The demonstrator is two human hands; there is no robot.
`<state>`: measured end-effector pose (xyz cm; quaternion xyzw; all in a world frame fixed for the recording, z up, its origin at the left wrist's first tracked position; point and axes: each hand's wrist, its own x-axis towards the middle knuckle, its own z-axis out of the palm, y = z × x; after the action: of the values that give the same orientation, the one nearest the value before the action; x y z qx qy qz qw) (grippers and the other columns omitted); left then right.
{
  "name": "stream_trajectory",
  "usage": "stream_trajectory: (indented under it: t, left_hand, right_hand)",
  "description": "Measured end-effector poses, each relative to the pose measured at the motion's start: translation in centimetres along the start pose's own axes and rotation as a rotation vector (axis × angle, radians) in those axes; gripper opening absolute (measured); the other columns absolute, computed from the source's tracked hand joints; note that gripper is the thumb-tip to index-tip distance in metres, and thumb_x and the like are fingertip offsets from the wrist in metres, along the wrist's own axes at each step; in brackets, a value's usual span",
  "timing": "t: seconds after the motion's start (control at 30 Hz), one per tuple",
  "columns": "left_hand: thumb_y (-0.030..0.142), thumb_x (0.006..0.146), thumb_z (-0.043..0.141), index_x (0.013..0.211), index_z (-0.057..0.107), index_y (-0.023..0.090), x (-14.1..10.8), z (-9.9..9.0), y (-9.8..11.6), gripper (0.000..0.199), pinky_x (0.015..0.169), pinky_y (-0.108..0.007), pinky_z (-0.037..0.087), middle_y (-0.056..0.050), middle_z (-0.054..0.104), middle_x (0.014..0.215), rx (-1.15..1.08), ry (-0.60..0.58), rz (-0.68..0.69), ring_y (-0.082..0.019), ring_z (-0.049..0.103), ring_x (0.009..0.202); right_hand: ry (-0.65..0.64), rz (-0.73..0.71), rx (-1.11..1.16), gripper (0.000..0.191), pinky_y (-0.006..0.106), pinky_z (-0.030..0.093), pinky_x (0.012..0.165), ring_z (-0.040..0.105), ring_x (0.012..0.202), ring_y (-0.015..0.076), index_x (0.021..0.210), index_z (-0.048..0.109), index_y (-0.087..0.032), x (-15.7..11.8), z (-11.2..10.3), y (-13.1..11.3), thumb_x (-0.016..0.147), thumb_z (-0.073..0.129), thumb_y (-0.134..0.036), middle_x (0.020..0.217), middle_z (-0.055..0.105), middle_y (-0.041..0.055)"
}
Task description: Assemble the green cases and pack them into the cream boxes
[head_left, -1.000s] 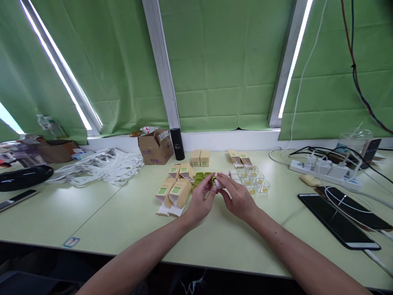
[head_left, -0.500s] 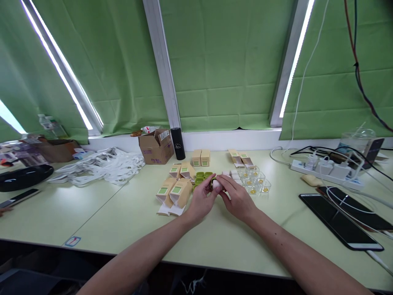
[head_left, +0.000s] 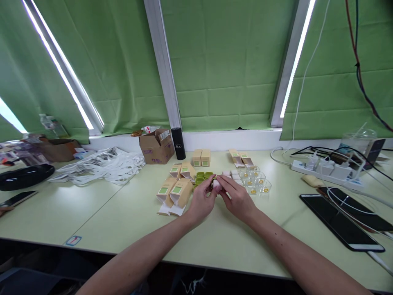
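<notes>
My left hand [head_left: 201,201] and my right hand [head_left: 240,200] meet over the middle of the table, fingers closed together on a small white rounded piece [head_left: 216,183]. A dark green edge shows at its left side, mostly covered by my fingers. Just behind my left hand sit several small square green cups [head_left: 201,175]. Small white pieces [head_left: 235,175] stand behind my right hand, beside several clear plastic cups [head_left: 253,181] with yellow centres. Left of my left hand lie several beige cartons [head_left: 181,191] with green labels and opened flaps.
Two closed cartons [head_left: 201,157] and two more cartons [head_left: 241,159] stand farther back. A brown box [head_left: 156,147], a black cylinder [head_left: 178,143] and a white strap pile [head_left: 101,166] lie left. Phones [head_left: 337,221] and a power strip [head_left: 328,174] are right. Another person's hand [head_left: 4,210] shows at far left.
My hands stay in nearly the same place, with the white piece turned slightly between my fingers. At far left, the other person's hand and the phone there have shifted slightly.
</notes>
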<state>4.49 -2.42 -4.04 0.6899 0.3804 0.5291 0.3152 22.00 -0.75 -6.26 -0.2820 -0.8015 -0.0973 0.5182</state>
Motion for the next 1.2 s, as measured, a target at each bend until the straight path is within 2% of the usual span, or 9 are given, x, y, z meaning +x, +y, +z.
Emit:
stream_trajectory:
  t: [0.23,0.37,0.47,0.6,0.7,0.77,0.87,1.03,1.2]
  left_hand:
    - [0.051,0.095,0.071,0.143,0.064,0.016,0.3,0.1,-0.3,0.060,0.103,-0.044,0.061,-0.014,0.076,0.129,-0.125,-0.006,-0.062,-0.027,0.074,0.114]
    - [0.059,0.091,0.073,0.139,0.065,0.016,0.6,0.1,-0.6,0.065,0.090,-0.039,0.065,-0.013,0.078,0.118,-0.222,0.010,-0.110,-0.026,0.075,0.106]
    - [0.062,0.090,0.074,0.137,0.066,0.014,0.7,0.0,-0.3,0.068,0.079,-0.036,0.064,-0.012,0.078,0.109,-0.218,0.000,-0.144,-0.021,0.074,0.086]
    - [0.067,0.094,0.065,0.138,0.066,0.012,0.6,-0.4,0.2,0.071,0.076,-0.033,0.060,-0.010,0.076,0.095,-0.162,-0.036,-0.112,-0.018,0.069,0.075]
    - [0.065,0.103,0.051,0.141,0.065,0.012,0.4,-0.9,0.2,0.067,0.074,-0.032,0.057,-0.009,0.074,0.089,-0.122,-0.050,-0.067,-0.019,0.066,0.077]
    - [0.057,0.107,0.047,0.144,0.062,0.014,0.4,-1.2,-0.1,0.060,0.077,-0.033,0.056,-0.009,0.074,0.095,-0.073,-0.035,-0.038,-0.019,0.067,0.083]
    - [0.039,0.107,0.051,0.148,0.056,0.018,0.5,-1.6,-0.5,0.046,0.089,-0.038,0.057,-0.014,0.072,0.120,0.103,0.031,0.108,-0.023,0.067,0.102]
    - [0.010,0.099,0.052,0.150,0.051,0.025,0.9,-2.2,-0.1,0.053,0.109,-0.054,0.050,-0.017,0.057,0.144,0.530,0.060,0.572,-0.032,0.052,0.133]
    - [0.000,0.097,0.046,0.146,0.056,0.027,1.5,-2.2,0.5,0.057,0.103,-0.051,0.054,-0.017,0.056,0.137,0.718,-0.094,0.729,-0.031,0.053,0.128]
  right_hand:
    - [-0.019,0.030,0.048,0.056,0.049,0.065,0.103,0.070,0.127,0.0298,0.158,0.045,-0.026,0.4,-0.4,-0.4,0.104,0.055,-0.016,0.140,0.069,0.0151]
    - [-0.066,0.149,0.175,0.059,0.044,0.069,0.087,0.076,0.098,0.0250,0.158,0.041,-0.026,0.7,-0.6,-0.6,0.101,0.057,-0.018,0.131,0.072,0.0127]
    - [-0.043,0.238,0.243,0.053,0.041,0.068,0.080,0.074,0.082,0.0213,0.150,0.047,-0.027,0.8,-0.6,-0.7,0.100,0.058,-0.018,0.124,0.075,0.0097]
    - [-0.032,0.353,0.357,0.037,0.037,0.066,0.077,0.074,0.081,0.0201,0.134,0.058,-0.025,0.9,-0.8,-0.8,0.097,0.063,-0.021,0.107,0.077,0.0066]
    - [0.020,0.468,0.471,0.034,0.036,0.064,0.075,0.073,0.084,0.0202,0.126,0.062,-0.024,1.1,-0.8,-0.8,0.093,0.069,-0.028,0.111,0.075,0.0082]
    - [0.043,0.555,0.559,0.036,0.036,0.063,0.077,0.072,0.090,0.0211,0.123,0.062,-0.024,1.2,-0.7,-0.8,0.091,0.074,-0.035,0.114,0.075,0.0091]
    - [0.047,0.689,0.707,0.043,0.038,0.060,0.084,0.072,0.093,0.0222,0.122,0.060,-0.026,1.3,-0.7,-0.6,0.088,0.079,-0.046,0.111,0.077,0.0079]
    - [0.069,0.833,0.895,0.051,0.037,0.058,0.076,0.073,0.083,0.0226,0.115,0.059,-0.027,1.6,-0.8,-0.5,0.083,0.083,-0.057,0.093,0.080,0.0047]
    - [0.072,0.873,0.962,0.051,0.036,0.058,0.070,0.071,0.071,0.0203,0.109,0.060,-0.026,1.8,-0.9,-0.7,0.080,0.085,-0.059,0.080,0.078,0.0017]
